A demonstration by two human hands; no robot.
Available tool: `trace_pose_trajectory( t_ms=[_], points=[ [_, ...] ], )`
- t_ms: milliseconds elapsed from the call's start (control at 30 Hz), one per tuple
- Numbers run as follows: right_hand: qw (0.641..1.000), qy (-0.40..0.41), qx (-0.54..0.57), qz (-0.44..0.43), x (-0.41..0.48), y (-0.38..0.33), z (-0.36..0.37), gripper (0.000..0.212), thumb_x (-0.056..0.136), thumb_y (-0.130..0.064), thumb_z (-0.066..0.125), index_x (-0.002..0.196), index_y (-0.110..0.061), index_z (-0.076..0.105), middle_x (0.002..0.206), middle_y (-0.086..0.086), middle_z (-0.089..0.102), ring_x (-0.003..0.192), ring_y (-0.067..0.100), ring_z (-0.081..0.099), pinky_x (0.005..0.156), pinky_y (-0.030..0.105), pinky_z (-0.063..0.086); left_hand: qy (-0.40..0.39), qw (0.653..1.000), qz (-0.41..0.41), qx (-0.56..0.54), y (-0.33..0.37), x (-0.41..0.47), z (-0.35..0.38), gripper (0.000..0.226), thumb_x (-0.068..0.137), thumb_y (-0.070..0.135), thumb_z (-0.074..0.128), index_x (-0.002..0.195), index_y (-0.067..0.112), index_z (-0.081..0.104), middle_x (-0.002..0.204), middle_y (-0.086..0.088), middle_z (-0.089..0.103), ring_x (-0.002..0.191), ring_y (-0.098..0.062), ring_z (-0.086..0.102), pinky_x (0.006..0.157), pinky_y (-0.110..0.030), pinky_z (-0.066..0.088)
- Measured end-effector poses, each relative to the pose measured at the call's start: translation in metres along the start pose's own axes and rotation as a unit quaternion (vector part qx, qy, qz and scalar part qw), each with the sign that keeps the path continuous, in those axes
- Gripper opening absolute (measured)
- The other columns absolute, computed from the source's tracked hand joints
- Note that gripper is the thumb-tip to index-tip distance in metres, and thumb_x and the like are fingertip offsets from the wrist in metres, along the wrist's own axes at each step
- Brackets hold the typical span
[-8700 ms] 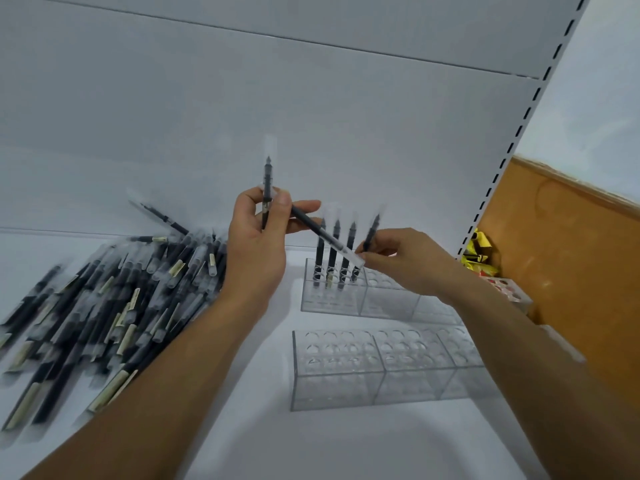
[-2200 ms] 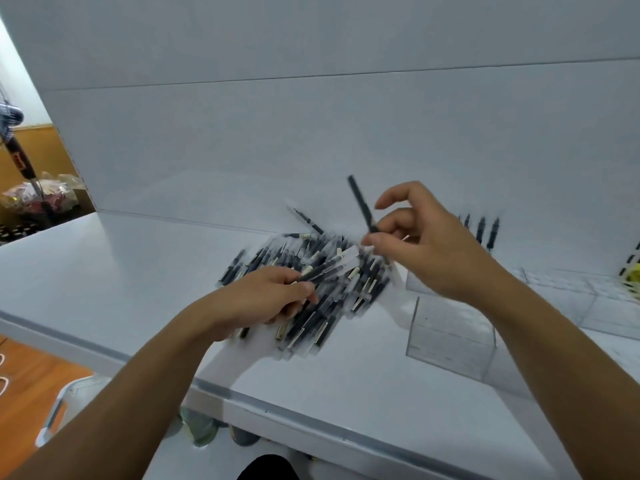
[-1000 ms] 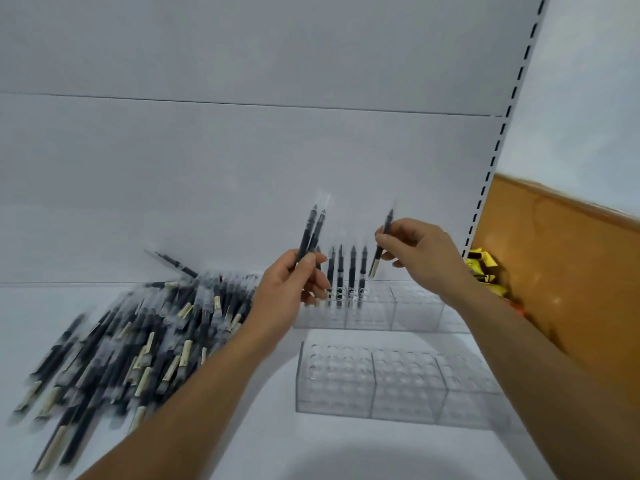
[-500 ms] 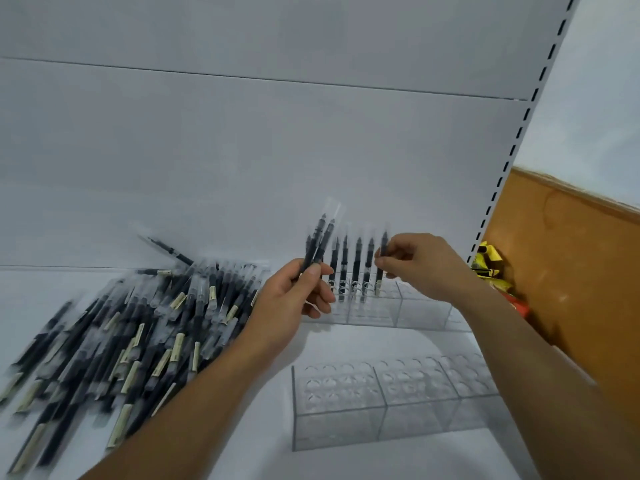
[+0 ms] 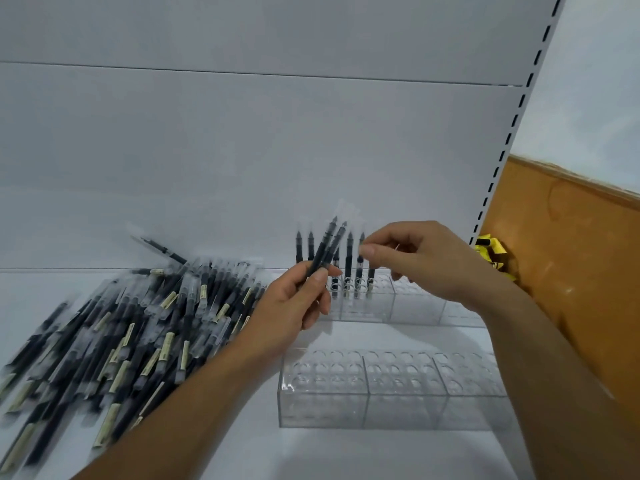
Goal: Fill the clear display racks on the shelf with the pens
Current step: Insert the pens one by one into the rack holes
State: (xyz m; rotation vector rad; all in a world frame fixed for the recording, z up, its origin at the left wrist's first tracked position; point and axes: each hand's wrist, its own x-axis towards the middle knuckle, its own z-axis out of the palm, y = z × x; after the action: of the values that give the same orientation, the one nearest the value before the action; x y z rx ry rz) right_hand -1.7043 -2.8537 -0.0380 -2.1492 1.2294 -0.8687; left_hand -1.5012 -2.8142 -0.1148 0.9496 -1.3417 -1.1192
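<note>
a pen (image 5: 359,271) is being seated in the far rack (image 5: 415,306), pinched at its top by the right hand (image 5: 422,261), while two spare pens (image 5: 327,244) are gripped in the left hand (image 5: 294,306) (one to be passed across next).

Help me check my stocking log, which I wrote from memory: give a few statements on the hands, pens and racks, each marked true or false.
1. The left hand holds two pens. True.
2. The near rack is filled with pens. False: its holes hold none.
3. The right hand pinches a standing pen at the far rack. True.
4. The pile of loose pens lies to the right of the racks. False: it lies to their left on the shelf.
5. Several pens stand upright in the far rack. True.
</note>
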Motion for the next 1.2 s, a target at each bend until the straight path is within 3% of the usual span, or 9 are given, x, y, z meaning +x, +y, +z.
trace_pose_trajectory(
  t_ms=[133,267,433,600,733,867,1033,1200],
  points=[
    [0.999,-0.036,0.01,-0.003,0.001,-0.003,0.01,0.022,0.084,-0.051,0.064,0.096,-0.034,0.071,0.086,-0.016,0.069,0.072,0.005,0.067,0.058,0.012,0.045,-0.059,0.997,0.015,0.045,0.002,0.002,-0.004,0.024,0.1,0.028,0.046,0.108,0.023,0.068,0.067,0.0,0.058,0.053,-0.008,0.042,0.049,-0.014,0.036],
    [0.996,-0.024,0.082,0.02,0.002,-0.001,0.015,0.018,0.089,-0.038,0.065,0.087,-0.022,0.071,0.068,-0.009,0.069,0.06,0.003,0.061,0.053,0.014,0.044,-0.076,0.995,0.012,0.056,0.001,0.003,-0.002,0.026,0.094,0.037,0.048,0.108,0.028,0.069,0.073,-0.001,0.065,0.056,-0.009,0.051,0.053,-0.015,0.041],
    [0.974,0.052,0.222,0.016,0.002,-0.005,0.007,0.014,0.093,-0.022,0.064,0.087,-0.009,0.066,0.085,0.0,0.075,0.064,0.011,0.068,0.052,0.018,0.049,-0.035,0.998,0.023,0.054,-0.001,0.005,-0.002,0.029,0.094,0.035,0.047,0.114,0.027,0.065,0.1,0.002,0.074,0.084,-0.014,0.07,0.073,-0.02,0.054],
    [0.944,0.164,0.284,0.028,0.003,0.001,-0.004,0.01,0.094,-0.014,0.061,0.085,-0.01,0.059,0.083,0.004,0.076,0.065,0.012,0.069,0.053,0.019,0.052,-0.023,0.999,0.017,0.037,-0.004,0.005,-0.003,0.026,0.098,0.027,0.046,0.114,0.023,0.066,0.1,0.0,0.074,0.084,-0.016,0.07,0.072,-0.022,0.055],
    [0.95,0.239,0.199,0.028,0.007,0.013,-0.005,0.01,0.092,-0.012,0.063,0.084,-0.014,0.058,0.076,0.001,0.075,0.065,0.011,0.071,0.055,0.018,0.053,-0.026,0.999,0.006,0.038,-0.003,0.005,-0.002,0.027,0.098,0.029,0.046,0.116,0.022,0.065,0.099,0.001,0.074,0.083,-0.014,0.07,0.069,-0.019,0.054],
    [0.966,0.239,0.092,0.029,0.013,0.025,0.001,0.01,0.091,-0.018,0.065,0.085,-0.019,0.057,0.078,0.001,0.072,0.068,0.006,0.072,0.058,0.018,0.056,-0.027,0.999,0.004,0.041,-0.003,0.006,-0.003,0.027,0.098,0.029,0.045,0.116,0.022,0.065,0.099,0.001,0.075,0.083,-0.014,0.07,0.069,-0.019,0.054],
    [0.982,0.179,-0.016,0.061,0.017,0.032,0.006,0.012,0.09,-0.024,0.066,0.083,-0.025,0.057,0.072,-0.009,0.071,0.07,0.006,0.07,0.066,0.026,0.058,-0.03,0.999,0.006,0.042,-0.002,0.006,-0.004,0.029,0.095,0.033,0.046,0.115,0.023,0.065,0.099,0.001,0.074,0.084,-0.015,0.071,0.069,-0.02,0.054],
    [0.975,0.091,-0.176,0.1,0.016,0.033,0.005,0.014,0.089,-0.038,0.066,0.08,-0.032,0.056,0.086,-0.011,0.068,0.081,0.013,0.066,0.068,0.028,0.049,-0.036,0.999,0.013,0.039,-0.002,0.004,-0.006,0.032,0.092,0.037,0.047,0.116,0.023,0.065,0.099,0.001,0.074,0.084,-0.014,0.07,0.069,-0.019,0.053]
  ],
)
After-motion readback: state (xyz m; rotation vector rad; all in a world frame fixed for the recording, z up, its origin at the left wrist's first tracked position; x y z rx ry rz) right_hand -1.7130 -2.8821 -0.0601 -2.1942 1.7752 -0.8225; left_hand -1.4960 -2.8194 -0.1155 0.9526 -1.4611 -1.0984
